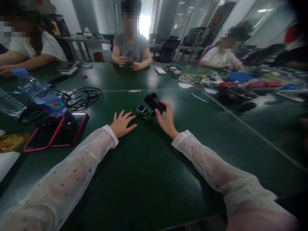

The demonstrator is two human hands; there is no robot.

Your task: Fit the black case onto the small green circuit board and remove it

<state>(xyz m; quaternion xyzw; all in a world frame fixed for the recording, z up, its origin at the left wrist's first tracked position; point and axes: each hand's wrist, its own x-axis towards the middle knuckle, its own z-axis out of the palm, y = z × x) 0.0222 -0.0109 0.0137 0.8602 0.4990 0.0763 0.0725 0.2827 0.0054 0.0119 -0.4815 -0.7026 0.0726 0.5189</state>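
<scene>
My right hand (166,119) grips a black plastic case (154,101) by its right end, tilted just above the table. Below and left of the case lies a small circuit board (143,112) with a little screen on it; the case hides part of its right end. My left hand (123,124) rests flat on the dark green table (146,166), fingers spread, holding nothing. Its fingertips are close to the board's left end; whether they touch it, I cannot tell.
At left stand a water bottle (40,91), coiled black cable (84,98) and two red-edged phones (69,130). A wrench (199,98) lies to the right, before a heap of wires and tools (240,85). Across the table sits a person (131,48); others sit left and right.
</scene>
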